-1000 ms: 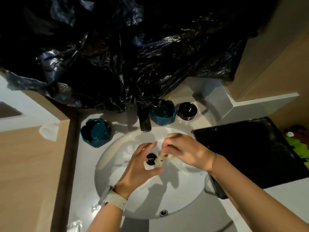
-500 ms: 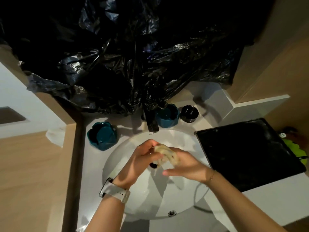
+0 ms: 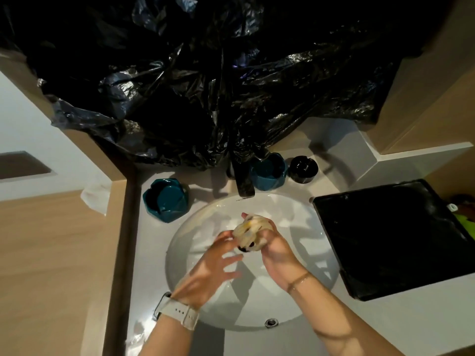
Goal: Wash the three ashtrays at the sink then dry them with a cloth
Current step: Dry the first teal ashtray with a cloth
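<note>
Scrubbing over the sink (image 3: 180,253) set in the pale worktop (image 3: 321,186).

A black plastic sheet (image 3: 205,86) hangs along the back edge, a black tray (image 3: 390,240) fills the right side. One teal ashtray (image 3: 166,200) sits at the back left of the basin, another teal ashtray (image 3: 268,172) and a black ashtray (image 3: 303,168) behind the tap (image 3: 244,183). The right hand (image 3: 279,249) grips a pale sponge (image 3: 250,233); the left hand (image 3: 214,265), fingers spread, touches it.
</note>
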The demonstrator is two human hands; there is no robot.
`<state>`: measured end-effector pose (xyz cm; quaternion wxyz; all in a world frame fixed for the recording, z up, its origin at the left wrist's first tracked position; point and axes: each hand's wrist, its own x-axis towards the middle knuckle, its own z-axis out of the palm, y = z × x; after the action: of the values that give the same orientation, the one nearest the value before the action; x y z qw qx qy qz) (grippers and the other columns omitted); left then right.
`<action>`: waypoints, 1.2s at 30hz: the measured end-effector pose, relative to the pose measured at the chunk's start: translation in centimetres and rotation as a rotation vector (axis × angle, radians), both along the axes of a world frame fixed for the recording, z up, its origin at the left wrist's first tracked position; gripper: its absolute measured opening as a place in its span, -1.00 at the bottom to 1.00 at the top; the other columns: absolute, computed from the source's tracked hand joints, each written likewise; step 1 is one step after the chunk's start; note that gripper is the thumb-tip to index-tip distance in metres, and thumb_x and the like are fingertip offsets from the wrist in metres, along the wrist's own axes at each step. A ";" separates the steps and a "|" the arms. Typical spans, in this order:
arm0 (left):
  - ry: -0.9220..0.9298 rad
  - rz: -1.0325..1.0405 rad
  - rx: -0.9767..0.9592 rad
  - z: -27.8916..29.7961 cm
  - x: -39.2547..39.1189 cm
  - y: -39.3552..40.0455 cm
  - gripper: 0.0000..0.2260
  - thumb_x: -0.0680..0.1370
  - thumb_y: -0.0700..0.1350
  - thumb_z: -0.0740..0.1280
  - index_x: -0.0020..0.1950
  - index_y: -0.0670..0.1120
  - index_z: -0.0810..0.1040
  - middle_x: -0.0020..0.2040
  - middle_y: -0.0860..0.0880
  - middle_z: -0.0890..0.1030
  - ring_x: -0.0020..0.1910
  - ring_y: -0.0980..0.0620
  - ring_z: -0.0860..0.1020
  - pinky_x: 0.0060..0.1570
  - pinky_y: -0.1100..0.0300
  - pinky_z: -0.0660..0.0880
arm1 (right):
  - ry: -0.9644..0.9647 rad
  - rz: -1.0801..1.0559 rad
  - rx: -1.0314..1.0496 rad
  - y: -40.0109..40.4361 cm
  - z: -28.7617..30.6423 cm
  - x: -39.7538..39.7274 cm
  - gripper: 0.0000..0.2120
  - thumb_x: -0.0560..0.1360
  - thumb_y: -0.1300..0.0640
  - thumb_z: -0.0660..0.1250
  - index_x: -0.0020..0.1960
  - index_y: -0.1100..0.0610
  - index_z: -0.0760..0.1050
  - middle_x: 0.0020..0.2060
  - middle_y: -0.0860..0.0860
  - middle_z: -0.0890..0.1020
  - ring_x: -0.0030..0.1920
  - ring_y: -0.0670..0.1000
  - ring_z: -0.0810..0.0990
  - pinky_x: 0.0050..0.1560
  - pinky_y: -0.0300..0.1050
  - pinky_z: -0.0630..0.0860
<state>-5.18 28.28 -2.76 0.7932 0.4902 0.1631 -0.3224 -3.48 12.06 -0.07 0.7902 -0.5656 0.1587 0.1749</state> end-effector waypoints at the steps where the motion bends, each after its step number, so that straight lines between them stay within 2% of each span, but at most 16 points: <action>1: 0.130 0.047 -0.093 0.3 0.1 -1.0 -0.71 0.67 0.04 0.18 0.28 0.00 0.58 0.28 -0.18 0.60 0.21 -0.20 0.59 0.19 -0.19 0.50 | 0.012 0.057 -0.056 0.4 -0.1 -0.2 -0.53 0.32 0.17 0.20 0.23 0.17 0.46 -0.03 0.04 0.67 0.09 0.09 0.57 0.15 0.03 0.45; 3: 0.280 0.184 -0.263 1.1 0.5 -2.7 -0.61 0.63 0.12 0.22 0.29 -0.11 0.58 0.25 -0.23 0.60 0.20 -0.21 0.58 0.29 -0.17 0.43 | 0.063 0.175 -0.280 0.9 -0.5 -0.5 -0.59 0.32 0.07 0.17 0.17 -0.07 0.43 0.20 -0.02 0.58 0.33 0.07 0.42 0.39 0.13 0.24; 5: 0.273 0.354 -0.258 1.4 0.8 -3.8 -0.68 0.60 -0.01 0.29 0.22 -0.20 0.53 0.10 -0.24 0.61 0.01 -0.12 0.63 0.13 0.03 0.51 | -0.040 0.290 -0.647 0.5 -0.5 -0.9 -0.65 0.37 0.06 0.24 0.13 -0.19 0.32 0.44 -0.10 0.28 0.51 -0.06 0.12 0.53 0.01 -0.13; 7: 0.195 0.445 -0.144 0.8 1.2 -3.9 -0.86 0.61 -0.17 0.29 0.12 -0.21 0.48 -0.08 -0.20 0.65 -0.20 -0.06 0.65 -0.04 0.10 0.54 | -0.234 0.385 -0.748 -0.4 -0.9 -1.4 -0.47 0.46 0.17 0.34 0.26 -0.22 0.19 0.48 -0.12 0.17 0.45 -0.15 0.20 0.52 -0.14 0.04; 9: 0.178 0.466 -0.077 0.2 1.6 -3.7 -0.93 0.63 -0.25 0.26 0.11 -0.19 0.44 -0.19 -0.18 0.68 -0.27 -0.05 0.67 -0.11 0.11 0.59 | -0.285 0.519 -0.743 -1.5 -1.2 -1.6 -0.25 0.45 0.24 0.37 0.41 -0.19 0.02 0.33 -0.16 0.29 0.23 -0.28 0.37 0.32 -0.33 0.34; 12: 0.134 0.376 -0.093 1.1 1.9 -4.8 -0.92 0.64 -0.21 0.25 0.05 -0.21 0.49 -0.20 -0.17 0.67 -0.23 -0.03 0.67 -0.17 0.18 0.62 | -0.395 0.634 -1.317 -0.9 -2.6 -1.5 -0.13 0.28 0.12 0.51 0.51 0.15 0.21 0.05 0.02 0.52 -0.07 -0.05 0.59 -0.19 -0.20 0.58; 14: 0.114 0.351 -0.012 1.4 1.9 -6.0 -0.85 0.63 -0.13 0.30 -0.09 -0.16 0.52 -0.21 -0.14 0.65 -0.19 -0.01 0.65 -0.10 0.16 0.56 | -0.416 0.584 -1.598 -0.1 -3.6 -0.9 -0.47 0.04 0.08 0.60 -0.02 0.20 0.61 -0.43 0.00 0.55 -0.50 -0.01 0.54 -0.59 -0.27 0.34; 16: 0.089 0.419 0.080 1.4 2.1 -6.7 -0.80 0.58 -0.09 0.39 -0.18 -0.09 0.43 -0.34 -0.07 0.54 -0.30 0.02 0.55 -0.22 0.20 0.48 | -0.474 0.594 -1.685 0.3 -3.9 0.0 -0.75 0.10 0.06 0.56 -0.36 0.09 0.52 -0.60 -0.01 0.47 -0.62 0.01 0.47 -0.59 -0.32 0.16; 19: 0.090 0.489 0.090 0.7 2.9 -6.4 -0.85 0.57 -0.21 0.39 -0.02 -0.09 0.41 -0.42 -0.04 0.44 -0.49 0.08 0.45 -0.51 0.25 0.41 | -0.261 0.721 -1.363 0.2 -2.8 1.1 -0.84 0.43 0.01 0.29 -0.13 0.09 0.55 -0.31 0.00 0.61 -0.32 0.05 0.58 -0.42 -0.19 0.28; 21: 0.058 0.449 0.048 0.4 3.4 -5.8 -0.85 0.59 -0.26 0.34 0.08 -0.10 0.41 -0.35 -0.05 0.43 -0.47 0.08 0.48 -0.52 0.25 0.46 | 0.069 0.735 -0.823 -0.5 -2.1 2.3 -0.88 0.40 0.09 0.28 -0.24 0.14 0.48 -0.43 -0.02 0.51 -0.43 0.00 0.44 -0.35 -0.12 0.33; 24: -0.041 0.281 0.004 -0.4 3.9 -5.3 -0.86 0.61 -0.21 0.31 0.09 -0.06 0.39 -0.22 -0.07 0.37 -0.35 0.05 0.43 -0.36 0.18 0.50 | 0.381 0.842 -0.220 -2.0 -2.1 4.0 -0.82 0.31 0.22 0.22 -0.38 0.05 0.26 -0.60 -0.08 0.21 -0.59 -0.08 0.14 -0.49 -0.19 0.20; 26: -0.055 0.208 0.025 -1.2 4.2 -5.1 -0.88 0.61 -0.18 0.33 0.06 -0.03 0.39 -0.20 -0.05 0.35 -0.29 0.04 0.37 -0.25 0.14 0.43 | 0.502 0.948 -0.035 -2.9 -2.5 4.8 -0.79 0.35 0.23 0.16 -0.41 -0.01 0.27 -0.60 -0.10 0.17 -0.60 -0.11 0.09 -0.54 -0.27 0.18; 28: -0.050 0.199 0.042 -2.0 4.2 -5.3 -0.90 0.62 -0.18 0.31 0.04 -0.04 0.40 -0.22 -0.03 0.37 -0.27 0.05 0.38 -0.21 0.14 0.41 | 0.521 0.979 -0.087 -3.1 -2.6 5.1 -0.72 0.38 0.23 0.16 -0.46 -0.01 0.29 -0.60 -0.09 0.20 -0.59 -0.09 0.13 -0.50 -0.25 0.22; 30: -0.059 0.194 0.035 -2.2 4.2 -5.2 -0.91 0.59 -0.17 0.31 0.05 -0.09 0.42 -0.18 -0.04 0.44 -0.21 0.03 0.46 -0.14 0.16 0.46 | 0.346 1.014 -0.449 -2.8 -2.3 5.2 -0.72 0.43 0.22 0.24 -0.44 0.05 0.36 -0.56 -0.01 0.35 -0.53 0.02 0.29 -0.36 -0.14 0.34; 33: -0.002 -0.018 0.055 -1.6 4.2 -3.4 -0.71 0.46 -0.12 0.41 0.16 -0.13 0.51 0.01 -0.08 0.58 0.04 -0.06 0.58 0.10 0.03 0.55 | -0.281 1.151 -1.295 -3.2 -1.1 5.4 -0.90 0.49 0.15 0.23 -0.08 0.11 0.51 -0.18 0.10 0.61 -0.16 0.16 0.57 -0.18 -0.15 0.36; 36: 0.075 -0.297 0.074 -0.6 4.9 -0.9 -0.69 0.49 -0.21 0.43 0.23 -0.11 0.54 0.17 -0.08 0.62 0.16 -0.07 0.62 0.16 -0.14 0.57 | -0.716 1.222 -1.465 -5.1 0.1 6.0 -0.85 0.50 0.21 0.21 -0.02 0.10 0.54 -0.15 0.04 0.60 -0.10 0.07 0.54 -0.16 -0.17 0.28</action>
<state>-0.24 27.41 -3.37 0.7117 0.5251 0.1303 -0.4480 2.55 6.98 0.07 0.0262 -0.9136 -0.3351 0.2288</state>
